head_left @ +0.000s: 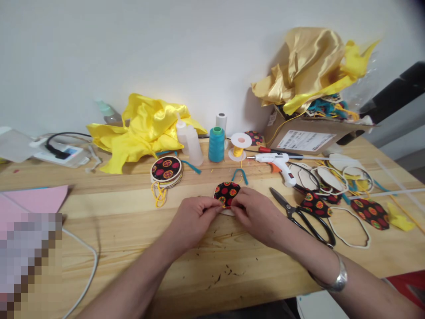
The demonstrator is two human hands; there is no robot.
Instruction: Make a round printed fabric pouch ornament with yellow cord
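Dark clippings: scattered on the wood on the near side of the work.
Left hand: thumb and forefinger pinch the near edge of the floral piece.
Right hand: pinching that same edge, just beside the left fingertips.
Floral piece: on the table between both hands; print cloth over a pale backing, which peeps out at the near edge. I'd call it partway done, that edge looking unsettled.
Bare wavy frame: lying off to the right, nothing fitted in it.
Black-handled scissors: set down beside the right forearm.
Loose print cutouts: apparently yet to be mounted, so plenty seems left.
Round framed stack: yellow cords hanging out; looks the most finished.
Glue gun: lying unheld beyond the scissors.
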